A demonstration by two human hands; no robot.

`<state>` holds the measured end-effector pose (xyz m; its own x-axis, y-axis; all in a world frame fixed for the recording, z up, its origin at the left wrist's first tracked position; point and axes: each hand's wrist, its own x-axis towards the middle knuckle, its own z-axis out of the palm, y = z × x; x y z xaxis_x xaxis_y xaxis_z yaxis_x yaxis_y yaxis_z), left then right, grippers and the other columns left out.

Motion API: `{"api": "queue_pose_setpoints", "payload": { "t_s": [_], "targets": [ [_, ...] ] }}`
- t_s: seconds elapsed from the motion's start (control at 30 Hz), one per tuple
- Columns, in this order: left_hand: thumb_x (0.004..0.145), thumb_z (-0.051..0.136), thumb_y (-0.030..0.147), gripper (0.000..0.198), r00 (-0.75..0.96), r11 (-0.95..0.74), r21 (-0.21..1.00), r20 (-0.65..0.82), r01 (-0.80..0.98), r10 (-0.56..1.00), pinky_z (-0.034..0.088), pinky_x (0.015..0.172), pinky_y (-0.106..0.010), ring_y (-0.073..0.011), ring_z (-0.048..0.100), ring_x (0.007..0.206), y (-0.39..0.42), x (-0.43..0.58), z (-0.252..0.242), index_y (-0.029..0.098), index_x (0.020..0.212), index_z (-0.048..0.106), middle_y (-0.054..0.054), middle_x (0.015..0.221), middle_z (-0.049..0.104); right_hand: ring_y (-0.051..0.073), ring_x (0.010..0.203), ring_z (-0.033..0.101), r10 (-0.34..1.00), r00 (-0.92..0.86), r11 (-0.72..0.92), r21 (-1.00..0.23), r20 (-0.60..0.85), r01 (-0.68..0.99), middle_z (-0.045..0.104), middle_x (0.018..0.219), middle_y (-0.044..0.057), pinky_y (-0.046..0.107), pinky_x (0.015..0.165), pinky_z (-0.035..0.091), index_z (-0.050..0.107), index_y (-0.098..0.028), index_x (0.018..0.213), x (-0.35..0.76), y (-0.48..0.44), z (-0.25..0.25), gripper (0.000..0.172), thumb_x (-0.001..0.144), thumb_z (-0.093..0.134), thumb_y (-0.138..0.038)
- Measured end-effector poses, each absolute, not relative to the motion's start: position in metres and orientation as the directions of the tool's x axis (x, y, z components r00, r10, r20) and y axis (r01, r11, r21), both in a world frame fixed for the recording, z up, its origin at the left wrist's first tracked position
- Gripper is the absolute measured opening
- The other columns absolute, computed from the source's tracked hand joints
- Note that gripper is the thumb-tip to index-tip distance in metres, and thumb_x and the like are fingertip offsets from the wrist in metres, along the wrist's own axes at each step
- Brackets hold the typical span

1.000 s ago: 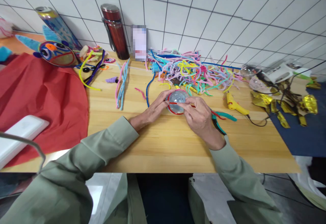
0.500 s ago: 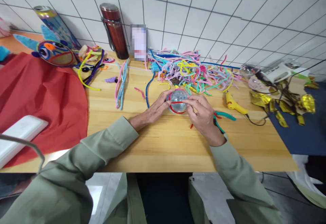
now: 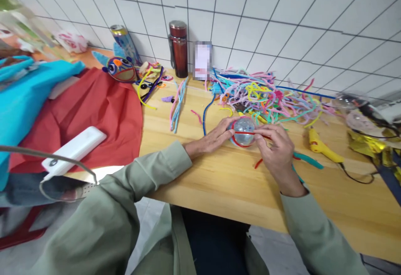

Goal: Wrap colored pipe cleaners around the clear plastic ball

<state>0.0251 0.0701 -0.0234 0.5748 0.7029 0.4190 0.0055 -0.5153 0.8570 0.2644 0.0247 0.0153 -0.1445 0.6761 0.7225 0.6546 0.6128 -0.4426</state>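
A clear plastic ball [image 3: 244, 125] rests on the table, ringed by red pipe cleaner near its edge. My left hand [image 3: 215, 137] steadies its left side, the fingers closed against it. Across the middle of the ball runs a straight red pipe cleaner [image 3: 243, 132]. My right hand [image 3: 278, 149] pinches this strip between thumb and finger at the ball's right side. Teal-handled pliers [image 3: 308, 159] lie partly hidden behind my right wrist. A short red pipe cleaner piece [image 3: 258, 164] is just left of that hand.
Behind the ball spreads a heap of coloured pipe cleaners [image 3: 263, 93]. A yellow glue gun [image 3: 326, 147] with a cord lies to the right. Leftward are a thermos [image 3: 178, 51], a can [image 3: 125, 43], a decorated mask-like face [image 3: 120, 69], red cloth [image 3: 115, 112] and a white power bank [image 3: 75, 150].
My view has swung left, so everything appears farther right and a blue cloth shows at the left. Both hands stay at the ball, with more red pipe cleaner visible beyond my right fingertips.
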Motion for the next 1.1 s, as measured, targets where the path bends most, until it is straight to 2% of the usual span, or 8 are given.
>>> {"api": "queue_pose_setpoints", "payload": {
  "t_s": [0.17,0.4,0.6,0.7,0.8,0.93,1.1],
  "targets": [
    [0.115,0.037,0.058,0.062,0.58,-0.525,0.851,0.431,-0.005,0.692,0.026,0.14,-0.06,-0.0321,0.036,0.165,0.072,0.027,-0.026,0.027,0.169,0.034,-0.015,0.176,0.04,0.029,0.1,0.077,0.671,-0.135,0.61,-0.439,0.729,0.659,0.079,0.102,0.007,0.053,0.092,0.063,0.081,-0.028,0.101,0.264,0.025,0.016,0.01,0.1,0.072,-0.024],
    [0.114,0.037,0.06,0.065,0.575,-0.526,0.851,0.427,0.006,0.698,0.027,0.139,-0.058,-0.0321,0.037,0.165,0.072,0.029,-0.025,0.024,0.169,0.034,-0.017,0.174,0.042,0.031,0.099,0.076,0.663,-0.107,0.588,-0.428,0.741,0.686,0.08,0.099,0.006,0.055,0.094,0.06,0.079,-0.029,0.096,0.267,0.028,0.016,0.004,0.098,0.075,-0.028],
    [0.114,0.036,0.061,0.065,0.576,-0.526,0.85,0.42,0.021,0.701,0.026,0.14,-0.057,-0.0313,0.037,0.165,0.068,0.027,-0.02,0.026,0.17,0.034,-0.016,0.174,0.042,0.032,0.099,0.076,0.695,-0.099,0.562,-0.453,0.712,0.692,0.08,0.098,0.006,0.057,0.097,0.06,0.075,-0.03,0.091,0.269,0.029,0.016,0.007,0.097,0.075,-0.032],
    [0.114,0.036,0.06,0.067,0.579,-0.527,0.85,0.422,0.014,0.697,0.027,0.14,-0.056,-0.0322,0.038,0.165,0.069,0.026,-0.021,0.023,0.169,0.035,-0.018,0.174,0.042,0.031,0.099,0.075,0.702,-0.096,0.562,-0.467,0.706,0.683,0.08,0.098,0.006,0.057,0.096,0.059,0.076,-0.03,0.091,0.27,0.029,0.016,0.007,0.097,0.076,-0.033],
    [0.113,0.037,0.061,0.067,0.575,-0.525,0.851,0.422,0.014,0.701,0.028,0.139,-0.058,-0.0342,0.039,0.164,0.072,0.027,-0.025,0.023,0.169,0.035,-0.017,0.173,0.043,0.03,0.099,0.075,0.734,-0.051,0.54,-0.537,0.677,0.648,0.078,0.098,0.006,0.056,0.097,0.06,0.076,-0.029,0.091,0.273,0.03,0.012,0.009,0.097,0.076,-0.036],
    [0.112,0.038,0.06,0.065,0.563,-0.516,0.855,0.408,0.039,0.718,0.031,0.139,-0.054,-0.0356,0.041,0.163,0.074,0.029,-0.028,0.026,0.168,0.038,-0.014,0.172,0.045,0.029,0.1,0.074,0.806,0.033,0.483,-0.689,0.591,0.541,0.077,0.1,0.006,0.054,0.094,0.062,0.075,-0.029,0.091,0.279,0.035,0.005,0.012,0.094,0.077,-0.04],
    [0.112,0.037,0.063,0.069,0.567,-0.525,0.851,0.423,0.019,0.707,0.03,0.138,-0.059,-0.036,0.041,0.162,0.073,0.029,-0.027,0.022,0.168,0.036,-0.019,0.171,0.045,0.029,0.102,0.076,0.864,0.084,0.422,-0.806,0.496,0.416,0.077,0.103,0.007,0.053,0.097,0.063,0.076,-0.03,0.093,0.287,0.042,-0.002,0.009,0.09,0.079,-0.037]
  ]
}}
